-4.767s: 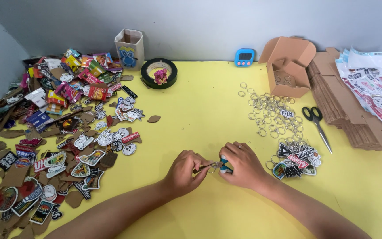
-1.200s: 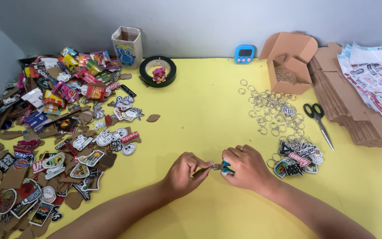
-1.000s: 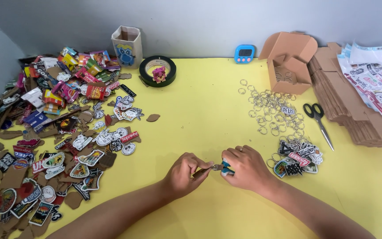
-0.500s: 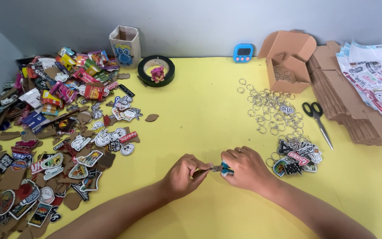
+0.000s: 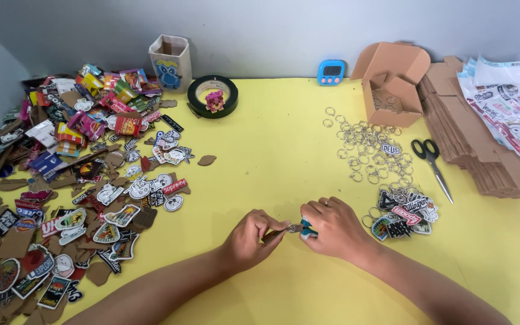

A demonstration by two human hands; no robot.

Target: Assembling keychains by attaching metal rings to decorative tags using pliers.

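Both hands meet at the near middle of the yellow tabletop (image 5: 272, 150). The left hand (image 5: 249, 236) pinches a small brownish piece between thumb and fingers, its grip closed on it. The right hand (image 5: 332, 225) is closed on a small charm (image 5: 306, 227) with a teal edge, and the two pieces touch between the fingertips; what exactly joins them is too small to tell.

Judging by how things lie, the work is early. A small cluster of finished charms with rings (image 5: 405, 212) sits just right of the right hand. A far larger heap of loose charms (image 5: 79, 180) covers the left side, and many loose metal rings (image 5: 365, 144) are scattered at the far right, near the open cardboard box (image 5: 389, 81).

The scissors (image 5: 431, 162) lie right of the rings, close to the stack of cardboard (image 5: 482, 150). The middle strip of the tabletop is bare, with room for both forearms.
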